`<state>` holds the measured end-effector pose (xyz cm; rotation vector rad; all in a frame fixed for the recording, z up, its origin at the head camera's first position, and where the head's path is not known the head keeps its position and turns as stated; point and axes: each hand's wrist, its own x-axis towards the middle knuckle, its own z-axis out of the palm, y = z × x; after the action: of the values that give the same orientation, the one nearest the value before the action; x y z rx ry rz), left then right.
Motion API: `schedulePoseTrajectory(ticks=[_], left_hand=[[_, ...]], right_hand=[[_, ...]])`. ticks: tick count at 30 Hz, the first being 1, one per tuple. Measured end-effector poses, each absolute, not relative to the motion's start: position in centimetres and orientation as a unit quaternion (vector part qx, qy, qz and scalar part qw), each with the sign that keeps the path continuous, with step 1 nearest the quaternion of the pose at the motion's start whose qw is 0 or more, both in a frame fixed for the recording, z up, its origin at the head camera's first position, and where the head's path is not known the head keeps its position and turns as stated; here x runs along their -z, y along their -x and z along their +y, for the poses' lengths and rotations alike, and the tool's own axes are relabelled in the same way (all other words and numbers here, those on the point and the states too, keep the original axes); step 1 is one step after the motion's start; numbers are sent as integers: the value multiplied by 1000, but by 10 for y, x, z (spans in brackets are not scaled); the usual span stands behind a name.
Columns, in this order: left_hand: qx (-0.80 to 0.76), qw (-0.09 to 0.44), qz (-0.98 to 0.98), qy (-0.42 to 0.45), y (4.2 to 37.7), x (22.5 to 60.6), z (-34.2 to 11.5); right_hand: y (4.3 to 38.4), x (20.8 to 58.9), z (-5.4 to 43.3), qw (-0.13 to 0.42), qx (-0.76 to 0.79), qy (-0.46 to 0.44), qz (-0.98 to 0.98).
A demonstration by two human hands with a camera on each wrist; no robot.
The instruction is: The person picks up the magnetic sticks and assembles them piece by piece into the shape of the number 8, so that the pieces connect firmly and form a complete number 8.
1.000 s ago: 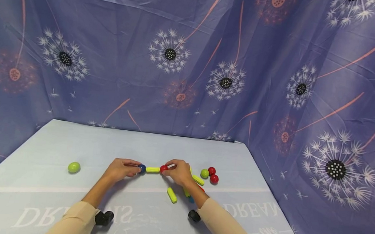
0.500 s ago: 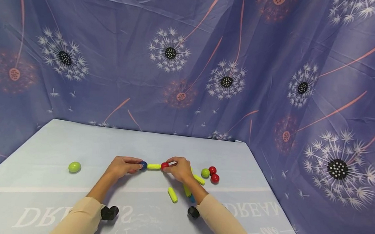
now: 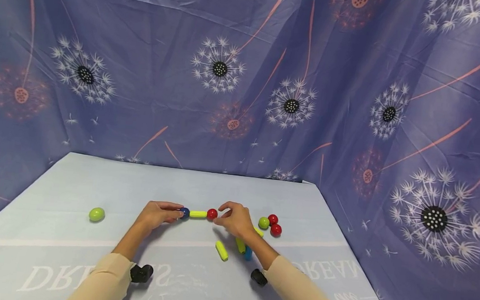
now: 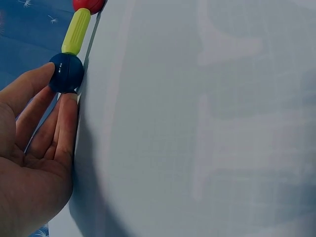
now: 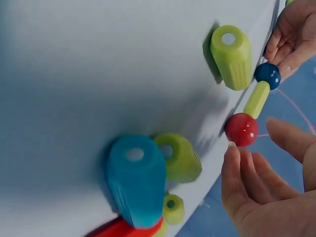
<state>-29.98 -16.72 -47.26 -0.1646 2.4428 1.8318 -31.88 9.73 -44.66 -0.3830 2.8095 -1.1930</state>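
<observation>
My left hand (image 3: pixel 154 215) pinches a dark blue ball (image 3: pixel 185 213) between thumb and fingers, seen closely in the left wrist view. A ribbed yellow-green toy rod (image 3: pixel 198 214) runs from that ball to a glossy red ball (image 3: pixel 212 214), the three forming one straight piece. Just right of the red ball is my right hand (image 3: pixel 236 221), thumb and fingers spread apart with nothing between them. In the right wrist view its fingertips (image 5: pixel 232 146) are right by the red ball (image 5: pixel 242 129).
A loose yellow-green rod (image 3: pixel 221 251) lies nearer me. Beside the right forearm are a blue rod (image 3: pixel 248 252) and yellow-green rods; a red rod (image 5: pixel 111 228) shows below. A green ball (image 3: pixel 264 222) and two red balls sit right, another green ball (image 3: pixel 97 214) far left.
My right hand has let go of the red ball and drawn slightly right, its fingers parting. The left hand keeps its pinch on the blue ball.
</observation>
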Motion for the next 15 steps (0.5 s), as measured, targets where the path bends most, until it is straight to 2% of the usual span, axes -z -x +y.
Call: schedulePoseTrajectory(ticks=[10, 15], left_hand=[[-606, 42, 793, 53, 300, 472, -167], [-614, 47, 787, 45, 301, 473, -169]], right_hand=[[295, 432, 113, 110, 329, 192, 918], [283, 428, 116, 126, 308, 212, 919]])
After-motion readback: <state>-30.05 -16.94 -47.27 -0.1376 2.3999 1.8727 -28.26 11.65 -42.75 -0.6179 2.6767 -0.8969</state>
